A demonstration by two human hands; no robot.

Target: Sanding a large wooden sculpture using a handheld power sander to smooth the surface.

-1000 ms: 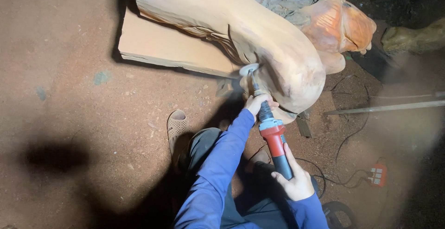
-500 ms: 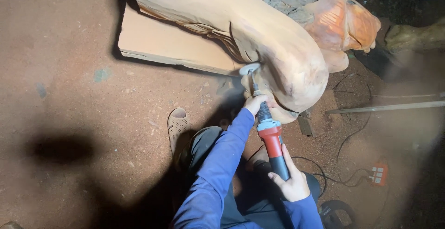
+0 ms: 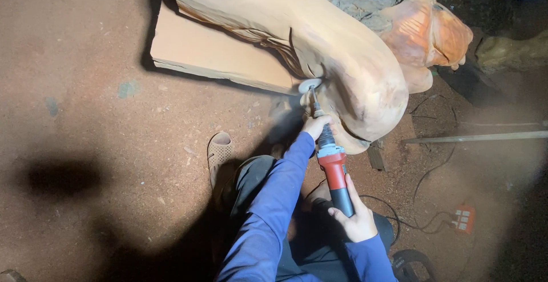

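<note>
Down at the floor, both hands steady a red grinder against a big pale wood carving.

Largest is the wood carving (image 3: 319, 42), a smooth rounded trunk of pale orange wood with a rough grey patch near its top and fine carved grooves along its lower flank; it lies on a flat wooden board (image 3: 211, 53) over the red dirt floor (image 3: 91, 145). Next comes the grinder (image 3: 332, 170), a long tool with a red body, dark rear grip and thin shaft ending in a small white disc (image 3: 310, 85) that touches the carving's underside. Its left hand (image 3: 317, 127) is clenched round the front neck, and the right hand (image 3: 357, 222) grasps the dark rear grip. A tan perforated sandal (image 3: 219, 155) sits just left of the blue sleeve, and a small red power box (image 3: 463, 218) lies well apart at right.
</note>
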